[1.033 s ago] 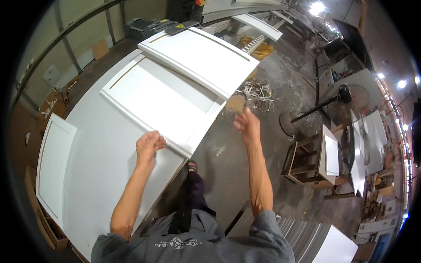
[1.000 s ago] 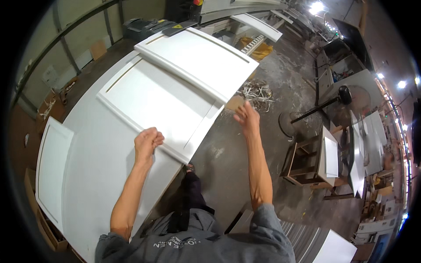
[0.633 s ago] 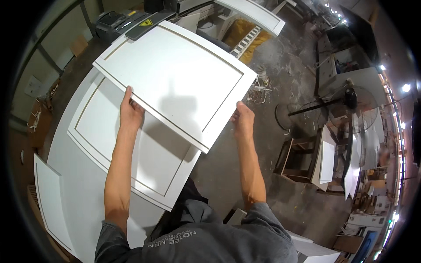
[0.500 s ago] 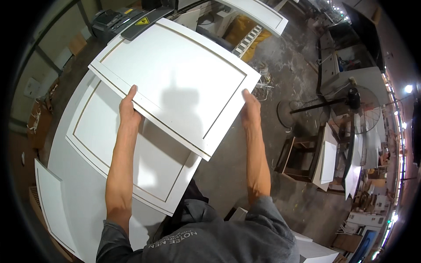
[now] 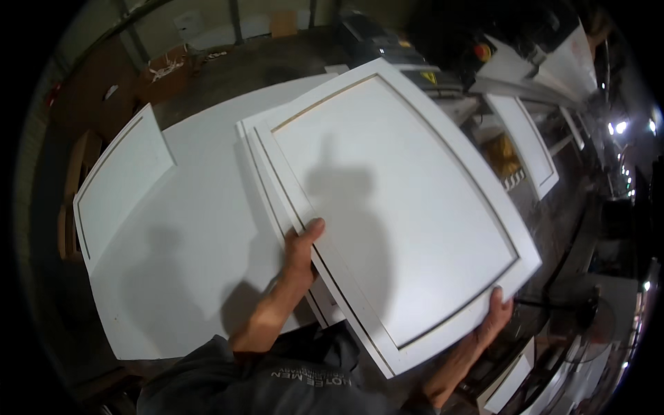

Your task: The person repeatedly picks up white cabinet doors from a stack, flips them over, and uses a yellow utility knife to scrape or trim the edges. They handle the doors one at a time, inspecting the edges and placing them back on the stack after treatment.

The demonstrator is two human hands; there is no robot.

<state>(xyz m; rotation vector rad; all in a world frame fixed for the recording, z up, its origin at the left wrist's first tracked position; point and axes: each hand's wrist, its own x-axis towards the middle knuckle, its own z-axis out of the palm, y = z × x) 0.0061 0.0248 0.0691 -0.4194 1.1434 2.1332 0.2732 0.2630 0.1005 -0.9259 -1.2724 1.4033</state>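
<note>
A white framed cabinet-door panel (image 5: 415, 200) with a grooved border is tilted in front of me, held by two edges. My left hand (image 5: 301, 259) is closed on its left edge, thumb on the face and the other fingers hidden beneath. On the right-hand edge, my right hand (image 5: 492, 317) grips near the lower right corner, its thumb up on the border. Under the held panel shows a strip of a second white panel (image 5: 261, 181); whether the two touch I cannot tell. Both lie over a large white table surface (image 5: 197, 207).
At the table's left edge another white framed panel (image 5: 124, 183) stands tilted. Beyond the table is a dark machine (image 5: 394, 52) with a yellow warning sticker. A further white panel (image 5: 526, 142) lies at the back right. A standing fan (image 5: 584, 315) is at the lower right.
My view has swung to the left, showing more of the table. The held panel now covers most of the lower panel, which stuck out much more before. Both hands still hold its edges.
</note>
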